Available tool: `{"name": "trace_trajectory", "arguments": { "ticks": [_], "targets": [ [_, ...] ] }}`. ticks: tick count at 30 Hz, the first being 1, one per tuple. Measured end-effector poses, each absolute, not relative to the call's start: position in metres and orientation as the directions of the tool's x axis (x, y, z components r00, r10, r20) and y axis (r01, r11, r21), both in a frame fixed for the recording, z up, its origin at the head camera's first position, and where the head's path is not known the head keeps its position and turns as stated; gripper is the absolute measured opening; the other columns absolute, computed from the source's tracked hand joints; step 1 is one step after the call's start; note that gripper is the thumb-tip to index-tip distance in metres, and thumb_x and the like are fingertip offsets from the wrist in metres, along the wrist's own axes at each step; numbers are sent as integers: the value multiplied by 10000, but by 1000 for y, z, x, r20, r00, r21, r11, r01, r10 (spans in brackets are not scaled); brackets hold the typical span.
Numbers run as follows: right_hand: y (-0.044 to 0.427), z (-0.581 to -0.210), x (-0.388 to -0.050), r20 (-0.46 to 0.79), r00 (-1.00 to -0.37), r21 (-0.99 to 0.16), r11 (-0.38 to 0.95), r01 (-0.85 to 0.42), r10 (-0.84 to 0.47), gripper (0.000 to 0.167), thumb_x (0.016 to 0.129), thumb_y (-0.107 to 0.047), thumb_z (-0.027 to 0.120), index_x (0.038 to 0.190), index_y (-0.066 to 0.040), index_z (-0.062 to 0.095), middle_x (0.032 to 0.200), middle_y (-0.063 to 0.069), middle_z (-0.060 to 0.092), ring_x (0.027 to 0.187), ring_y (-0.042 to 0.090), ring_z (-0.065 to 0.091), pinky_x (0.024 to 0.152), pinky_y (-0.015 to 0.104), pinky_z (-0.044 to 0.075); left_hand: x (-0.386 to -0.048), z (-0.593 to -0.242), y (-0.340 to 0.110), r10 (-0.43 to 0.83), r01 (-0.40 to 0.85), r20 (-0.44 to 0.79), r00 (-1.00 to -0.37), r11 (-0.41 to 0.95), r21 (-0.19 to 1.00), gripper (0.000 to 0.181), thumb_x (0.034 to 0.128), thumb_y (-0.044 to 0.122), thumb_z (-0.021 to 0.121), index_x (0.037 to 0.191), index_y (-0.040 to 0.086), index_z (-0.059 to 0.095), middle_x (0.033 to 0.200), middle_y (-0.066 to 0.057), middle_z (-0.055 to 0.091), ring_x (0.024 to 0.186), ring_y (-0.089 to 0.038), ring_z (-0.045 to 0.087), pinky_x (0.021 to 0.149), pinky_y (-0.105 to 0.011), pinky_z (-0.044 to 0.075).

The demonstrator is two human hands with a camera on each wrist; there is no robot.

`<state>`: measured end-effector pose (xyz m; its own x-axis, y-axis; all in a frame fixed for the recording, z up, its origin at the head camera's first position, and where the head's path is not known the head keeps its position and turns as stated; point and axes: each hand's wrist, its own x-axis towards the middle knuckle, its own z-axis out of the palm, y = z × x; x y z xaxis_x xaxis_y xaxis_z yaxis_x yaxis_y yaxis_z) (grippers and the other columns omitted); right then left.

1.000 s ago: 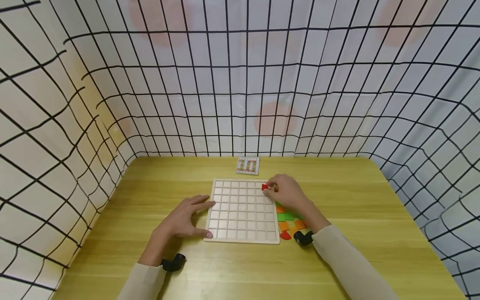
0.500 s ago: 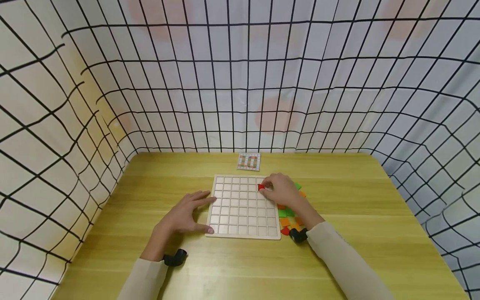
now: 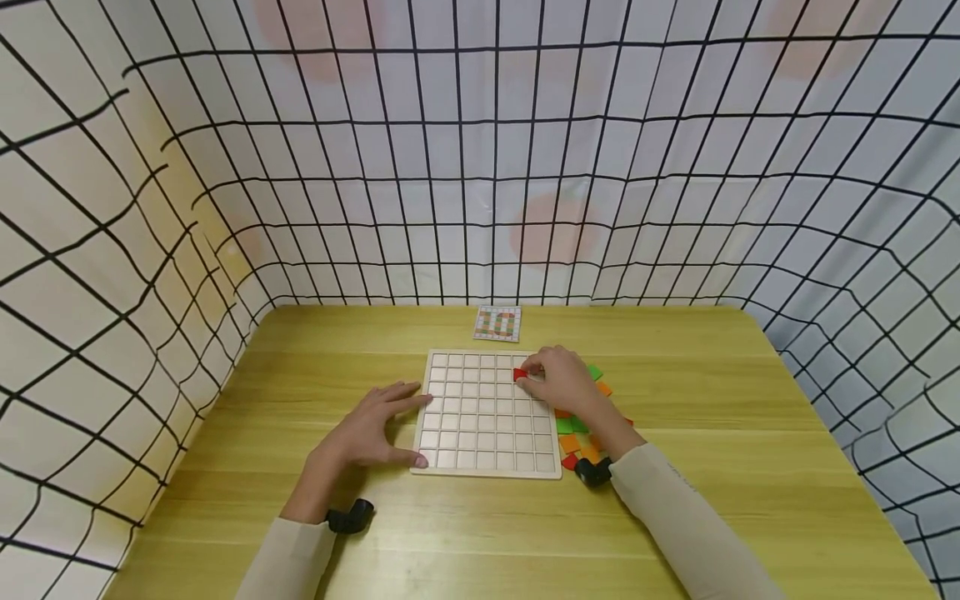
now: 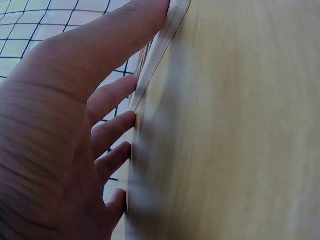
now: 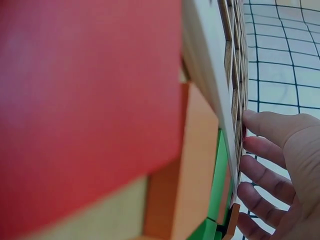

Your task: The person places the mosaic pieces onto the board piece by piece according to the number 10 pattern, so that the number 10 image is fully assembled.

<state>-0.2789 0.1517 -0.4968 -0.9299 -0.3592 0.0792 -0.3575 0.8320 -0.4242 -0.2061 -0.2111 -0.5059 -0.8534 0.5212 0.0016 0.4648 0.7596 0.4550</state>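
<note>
A pale wooden grid board [image 3: 468, 435] lies flat in the middle of the table. My right hand [image 3: 567, 385] is over its upper right corner, pinching a small red tile [image 3: 520, 375] between thumb and fingers at a cell near that corner. Whether the tile is fully down in the cell cannot be told. In the right wrist view that hand [image 5: 287, 170] reaches across the board's edge. Along the board's left edge my left hand [image 3: 367, 429] rests with fingers spread, thumb at the near corner. The left wrist view shows its extended fingers [image 4: 115, 132] against the edge.
Loose green [image 3: 565, 426], orange [image 3: 570, 443] and red [image 3: 570, 462] tiles lie right of the board, partly under the right forearm. A small card [image 3: 497, 323] with a coloured grid pattern lies behind it. Black-lined fabric [image 3: 480, 208] surrounds the table's back and sides.
My right hand has shifted slightly left with the red tile, farther in over the board. The left hand keeps its place at the board's edge. The head view has tilted a little.
</note>
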Motion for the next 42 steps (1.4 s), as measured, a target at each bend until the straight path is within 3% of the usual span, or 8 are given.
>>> {"name": "trace_trajectory", "arguments": {
  "ticks": [8, 17, 24, 32, 42],
  "targets": [
    [151, -497, -280, 95, -928, -434, 824, -363, -359, 262, 934, -377, 757, 1073, -162, 810, 978, -4, 743, 893, 181, 639, 815, 393, 560, -206, -505, -211, 534, 478, 18, -846, 741, 472, 986, 714, 684, 835, 1543, 272, 499, 1671, -97, 354, 1554, -399, 285, 1265, -660, 160],
    [151, -496, -281, 83, -928, -442, 821, -361, -363, 309, 940, -382, 741, 1127, -141, 790, 1023, 21, 754, 930, 192, 667, 851, 421, 572, -205, -506, -213, 524, 464, 6, -852, 751, 470, 992, 715, 685, 833, 1551, 279, 487, 1682, -81, 336, 1561, -385, 274, 1271, -648, 155],
    [165, -495, -277, 107, -936, -499, 796, -343, -337, 306, 945, -357, 715, 1135, -124, 773, 1007, 17, 723, 876, 197, 617, 790, 389, 549, -206, -508, -214, 535, 481, 28, -845, 735, 478, 986, 717, 678, 835, 1546, 263, 496, 1673, -96, 350, 1551, -407, 288, 1259, -671, 159],
    [190, -490, -271, 117, -948, -477, 820, -315, -296, 329, 956, -365, 736, 1183, -127, 753, 1081, 47, 735, 1006, 255, 659, 901, 478, 575, -207, -507, -213, 533, 470, 5, -846, 742, 478, 1004, 708, 698, 830, 1556, 292, 476, 1684, -69, 331, 1565, -379, 269, 1272, -651, 144],
    [227, -490, -258, 114, -959, -467, 838, -283, -260, 351, 973, -386, 708, 1216, -134, 741, 1135, 66, 731, 1068, 288, 660, 926, 511, 565, -207, -507, -214, 537, 472, 9, -843, 733, 491, 1013, 704, 679, 844, 1554, 263, 484, 1679, -102, 336, 1559, -407, 267, 1262, -671, 144]
  ]
}}
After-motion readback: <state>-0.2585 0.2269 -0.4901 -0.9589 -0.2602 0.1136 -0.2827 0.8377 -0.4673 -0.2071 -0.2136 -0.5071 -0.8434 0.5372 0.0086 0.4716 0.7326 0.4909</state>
